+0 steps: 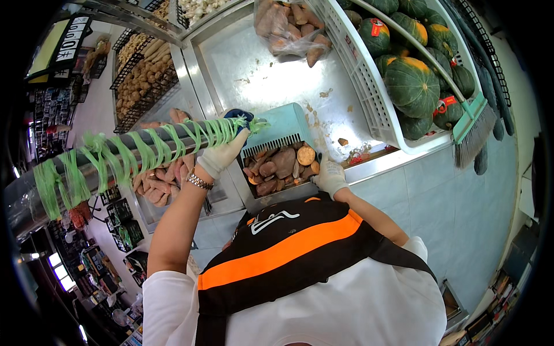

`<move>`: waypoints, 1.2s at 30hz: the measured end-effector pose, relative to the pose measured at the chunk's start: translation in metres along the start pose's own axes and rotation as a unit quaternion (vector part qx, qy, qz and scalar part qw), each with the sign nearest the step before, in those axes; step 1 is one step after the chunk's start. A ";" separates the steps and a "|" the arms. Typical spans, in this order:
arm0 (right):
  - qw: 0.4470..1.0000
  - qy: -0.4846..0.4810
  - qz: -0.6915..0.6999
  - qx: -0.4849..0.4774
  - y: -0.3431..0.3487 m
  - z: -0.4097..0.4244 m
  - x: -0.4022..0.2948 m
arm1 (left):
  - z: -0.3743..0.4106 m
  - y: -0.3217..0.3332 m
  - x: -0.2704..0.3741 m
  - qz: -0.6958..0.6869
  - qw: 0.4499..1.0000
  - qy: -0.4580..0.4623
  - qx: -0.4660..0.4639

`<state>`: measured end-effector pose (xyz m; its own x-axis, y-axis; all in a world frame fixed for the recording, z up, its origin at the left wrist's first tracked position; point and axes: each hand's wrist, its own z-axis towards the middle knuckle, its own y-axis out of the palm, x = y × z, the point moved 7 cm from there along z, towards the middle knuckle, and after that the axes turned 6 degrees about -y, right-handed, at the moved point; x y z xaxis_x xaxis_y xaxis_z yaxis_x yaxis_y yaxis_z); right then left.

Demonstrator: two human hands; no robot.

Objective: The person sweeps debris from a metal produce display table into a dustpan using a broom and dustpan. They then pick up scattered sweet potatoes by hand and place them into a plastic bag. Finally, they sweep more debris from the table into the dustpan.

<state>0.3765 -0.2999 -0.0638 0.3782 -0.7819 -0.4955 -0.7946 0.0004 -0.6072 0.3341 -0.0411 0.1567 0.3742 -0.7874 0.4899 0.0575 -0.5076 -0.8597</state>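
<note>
A teal dustpan (281, 116) with a toothed edge sits in front of me at the front of a metal display tray (242, 56). Its pan holds sweet potatoes (283, 162), some of them cut or broken, with orange flesh showing. A long handle (143, 147) wrapped in green plastic strips rises from it towards the left. My left hand (226, 147), in a white glove with dark-blue coating, grips this handle near its lower end. My right hand (330, 175), also gloved, holds the dustpan's right side edge; its fingertips are partly hidden.
A clear bag of sweet potatoes (290, 28) lies at the tray's far end. To the right, a white plastic crate (357, 73) holds green pumpkins (411, 86), with a broom (474, 125) across them. More sweet potatoes (160, 184) and black baskets of ginger (145, 86) stand left.
</note>
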 end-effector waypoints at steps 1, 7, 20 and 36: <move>0.999 0.004 0.026 0.022 -0.003 -0.004 -0.002 | -0.001 0.001 -0.001 0.032 0.999 0.020 0.003; 0.964 0.033 0.171 0.199 -0.002 -0.012 -0.024 | 0.007 0.006 -0.016 0.070 0.995 0.058 0.039; 0.965 -0.022 0.040 0.259 0.008 -0.002 -0.029 | 0.026 0.006 -0.057 0.041 0.997 0.066 -0.013; 0.755 -0.558 -0.296 0.176 0.095 -0.023 -0.183 | 0.022 -0.003 -0.027 -0.025 0.999 -0.011 -0.047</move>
<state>0.2206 -0.1712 -0.0163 0.9383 0.3024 -0.1677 -0.2276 0.1750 -0.9579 0.3442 -0.0100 0.1431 0.3927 -0.7536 0.5272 -0.0113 -0.5771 -0.8166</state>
